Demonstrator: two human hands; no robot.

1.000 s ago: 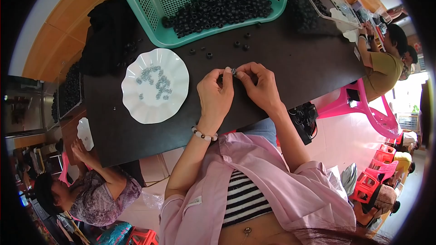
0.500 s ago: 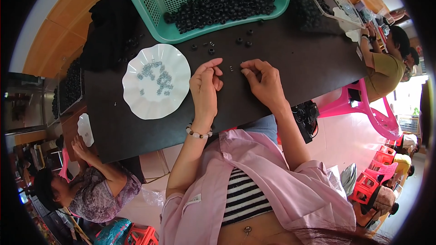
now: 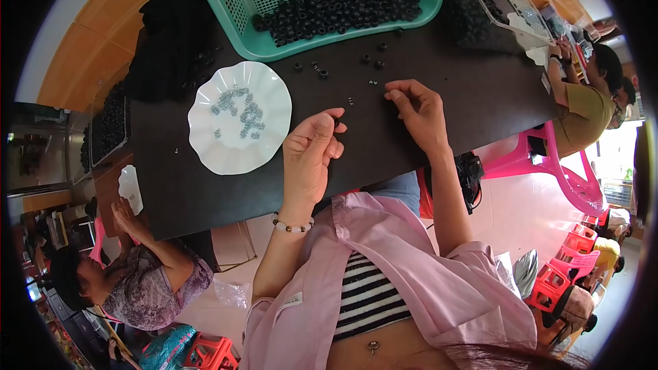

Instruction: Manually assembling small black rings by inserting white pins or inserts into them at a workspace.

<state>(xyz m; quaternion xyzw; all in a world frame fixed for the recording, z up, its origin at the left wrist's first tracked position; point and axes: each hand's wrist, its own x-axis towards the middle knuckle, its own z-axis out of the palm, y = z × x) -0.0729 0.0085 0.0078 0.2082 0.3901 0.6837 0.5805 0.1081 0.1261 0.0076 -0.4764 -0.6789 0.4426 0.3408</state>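
My left hand (image 3: 312, 151) is over the near part of the dark table, thumb and forefinger closed together. A dark spot shows by its fingertips; I cannot make out what it holds. To its right my right hand (image 3: 420, 111) has its fingers curled and thumb close to the forefinger; anything pinched there is too small to see. Tiny metal pieces (image 3: 372, 83) lie just left of its fingertips, and other small metal pieces (image 3: 350, 101) lie between the hands. Several loose round black parts (image 3: 324, 74) with holes are scattered farther back.
A scalloped white plate (image 3: 273, 145) with small clear pieces is at the left. The green basket (image 3: 255, 50) of black parts stands at the back, with a dark cloth (image 3: 168, 48) left of it. Co-workers sit at both sides; a pink chair (image 3: 558, 168) is at right.
My left hand has come nearer to me and its thumb has moved up to the forefinger. My right hand has shifted right, uncovering tiny metal pieces on the table.
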